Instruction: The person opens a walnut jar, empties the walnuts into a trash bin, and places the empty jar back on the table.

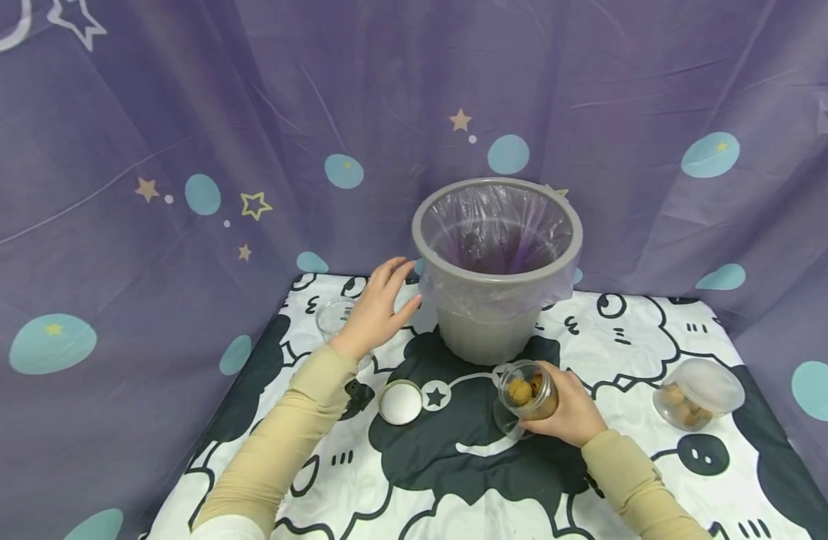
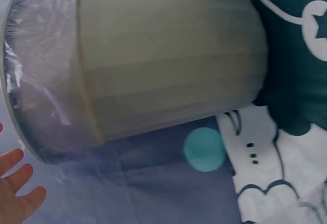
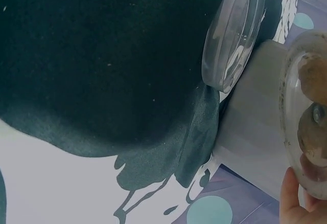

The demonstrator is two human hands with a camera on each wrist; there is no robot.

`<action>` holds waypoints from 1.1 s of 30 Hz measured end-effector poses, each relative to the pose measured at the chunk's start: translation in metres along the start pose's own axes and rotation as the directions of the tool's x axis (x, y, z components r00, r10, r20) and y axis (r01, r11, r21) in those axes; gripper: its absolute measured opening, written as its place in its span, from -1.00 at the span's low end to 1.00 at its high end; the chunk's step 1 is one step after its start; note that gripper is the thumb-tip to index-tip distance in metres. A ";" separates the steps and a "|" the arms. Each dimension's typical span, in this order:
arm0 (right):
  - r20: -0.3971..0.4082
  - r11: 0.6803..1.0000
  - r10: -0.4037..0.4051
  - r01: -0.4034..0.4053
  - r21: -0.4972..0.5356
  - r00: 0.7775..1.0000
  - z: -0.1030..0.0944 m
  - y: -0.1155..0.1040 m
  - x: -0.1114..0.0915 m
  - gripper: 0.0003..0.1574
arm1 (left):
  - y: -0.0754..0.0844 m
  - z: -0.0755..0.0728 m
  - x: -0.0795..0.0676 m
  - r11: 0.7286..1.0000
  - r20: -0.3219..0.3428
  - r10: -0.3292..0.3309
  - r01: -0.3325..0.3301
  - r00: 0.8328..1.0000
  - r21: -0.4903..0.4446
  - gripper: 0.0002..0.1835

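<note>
My right hand (image 1: 565, 409) grips a clear jar (image 1: 545, 405) from its right side, with round brown walnut-like pieces (image 1: 520, 391) inside. In the right wrist view the jar's rounded end (image 3: 286, 106) is near, with my fingertips (image 3: 290, 193) at its edge. A clear round lid or shallow dish (image 3: 230, 35) lies on the cloth below the jar, partly hidden by it in the head view. My left hand (image 1: 380, 307) is held out with loose, spread fingers and holds nothing. It is just left of the bin (image 1: 484, 330), its fingertips near the bin's plastic liner (image 2: 46, 70).
A white round lid (image 1: 400, 403) lies on the patterned cloth between my arms. Behind my left hand stands a clear round container (image 1: 329, 316). At the right is a second clear tub (image 1: 680, 412) of brown pieces under a frosted lid (image 1: 711, 384). Purple curtain (image 1: 252, 112) surrounds the table.
</note>
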State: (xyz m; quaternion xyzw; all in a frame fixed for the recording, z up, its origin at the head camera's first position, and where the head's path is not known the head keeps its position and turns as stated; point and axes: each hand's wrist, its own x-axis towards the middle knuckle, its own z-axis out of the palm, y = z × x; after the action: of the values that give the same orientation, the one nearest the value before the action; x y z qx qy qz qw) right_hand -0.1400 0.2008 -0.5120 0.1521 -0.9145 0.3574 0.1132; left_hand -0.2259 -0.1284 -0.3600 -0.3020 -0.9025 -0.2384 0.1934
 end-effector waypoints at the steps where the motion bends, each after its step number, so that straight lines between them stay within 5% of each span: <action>1: 0.000 1.000 -0.003 0.003 0.001 1.000 0.000 0.000 0.000 0.21 | 0.001 -0.002 0.003 1.000 -0.001 0.004 -0.004 1.000 0.001 -0.44; 7: 0.001 1.000 -0.011 0.011 -0.002 1.000 0.000 0.001 0.001 0.21 | 0.009 -0.009 0.023 0.998 0.025 0.039 -0.041 0.999 0.043 -0.44; 16: 0.018 1.000 0.010 -0.010 -0.020 1.000 -0.003 0.000 0.001 0.21 | 0.016 -0.004 0.044 0.980 0.151 0.087 -0.112 0.985 0.166 -0.44; 33: -0.023 0.999 -0.038 0.037 -0.039 0.999 -0.015 0.003 0.004 0.21 | 0.023 0.003 0.061 0.964 0.271 0.073 -0.138 0.960 0.229 -0.47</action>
State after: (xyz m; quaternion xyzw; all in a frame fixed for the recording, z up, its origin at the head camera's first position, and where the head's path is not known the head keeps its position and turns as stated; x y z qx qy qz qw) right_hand -0.1429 0.2120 -0.5019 0.1626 -0.9168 0.3395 0.1335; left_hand -0.2567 -0.0834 -0.3250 -0.3523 -0.9251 -0.0725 0.1216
